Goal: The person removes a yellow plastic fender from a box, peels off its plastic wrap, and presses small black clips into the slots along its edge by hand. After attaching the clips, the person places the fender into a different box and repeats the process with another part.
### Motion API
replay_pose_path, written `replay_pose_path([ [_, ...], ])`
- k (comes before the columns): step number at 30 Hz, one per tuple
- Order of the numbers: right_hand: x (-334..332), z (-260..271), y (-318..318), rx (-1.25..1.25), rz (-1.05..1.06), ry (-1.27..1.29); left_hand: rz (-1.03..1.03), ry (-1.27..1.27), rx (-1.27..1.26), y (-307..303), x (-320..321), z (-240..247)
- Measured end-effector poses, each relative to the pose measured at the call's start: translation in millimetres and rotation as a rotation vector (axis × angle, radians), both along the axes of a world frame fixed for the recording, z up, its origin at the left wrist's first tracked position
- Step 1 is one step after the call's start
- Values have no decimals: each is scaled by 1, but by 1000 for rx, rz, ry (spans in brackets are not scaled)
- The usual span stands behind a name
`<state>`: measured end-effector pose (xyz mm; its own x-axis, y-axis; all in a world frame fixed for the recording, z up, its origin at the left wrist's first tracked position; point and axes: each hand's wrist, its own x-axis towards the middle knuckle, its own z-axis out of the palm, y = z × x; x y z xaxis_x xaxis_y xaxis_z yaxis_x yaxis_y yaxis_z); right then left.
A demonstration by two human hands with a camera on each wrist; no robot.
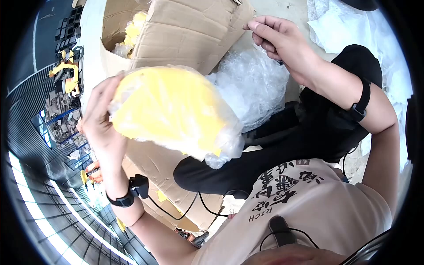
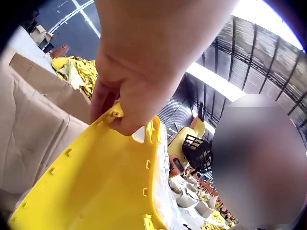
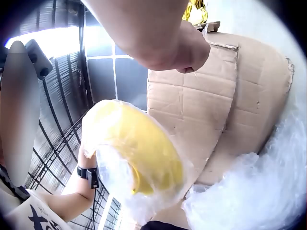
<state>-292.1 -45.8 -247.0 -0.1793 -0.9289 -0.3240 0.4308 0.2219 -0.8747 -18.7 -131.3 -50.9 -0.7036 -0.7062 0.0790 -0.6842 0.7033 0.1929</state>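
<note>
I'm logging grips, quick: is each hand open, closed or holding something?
Left hand: closed, holding the yellow plastic piece in clear wrap.
Right hand: closed, nothing visible in its grip.

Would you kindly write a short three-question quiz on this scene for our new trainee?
1. Which hand holds the large yellow part?
2. True or false: the yellow part is completely bare.
3. Fill in: in the head view, more yellow pieces show inside the ____.

Key:
1. The left hand.
2. False; clear plastic covers at least some of it.
3. Cardboard box.
</note>
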Motion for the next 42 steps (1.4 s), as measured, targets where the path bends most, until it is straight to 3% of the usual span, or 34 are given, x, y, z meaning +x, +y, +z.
replay_pose_path([
  [2,2,0,2,15,-4,12,139,139,326,-1,0,-63],
  [9,6,-8,6,49,63,19,108,-226,357,-17,10,-283],
  [10,6,-8,6,55,66,24,219,-353,419,-24,1,-300],
  [14,10,-13,9,57,119,35,291,-209,428,-56,12,-371],
  [16,13,-14,9,68,145,49,392,61,295,-50,8,-387],
  [17,14,-12,8,78,149,65,400,61,300,-39,7,-395],
  [19,16,-10,10,93,158,80,347,366,-29,8,-6,-395],
  [20,16,-9,11,104,146,78,415,219,4,29,-7,-392],
  [24,17,-9,11,82,165,105,324,156,80,60,5,-408],
  [26,16,-10,11,96,187,94,434,186,689,73,-9,-411],
  [29,18,-12,11,96,212,105,402,105,613,90,-24,-463],
  [31,19,-14,12,93,212,127,402,17,692,94,-31,-477],
  [33,19,-16,11,92,196,147,197,-122,661,94,-33,-485],
  [38,18,-21,12,90,178,109,39,-139,711,94,-16,-483],
  [42,19,-16,13,85,189,120,47,-231,656,92,-19,-442],
])
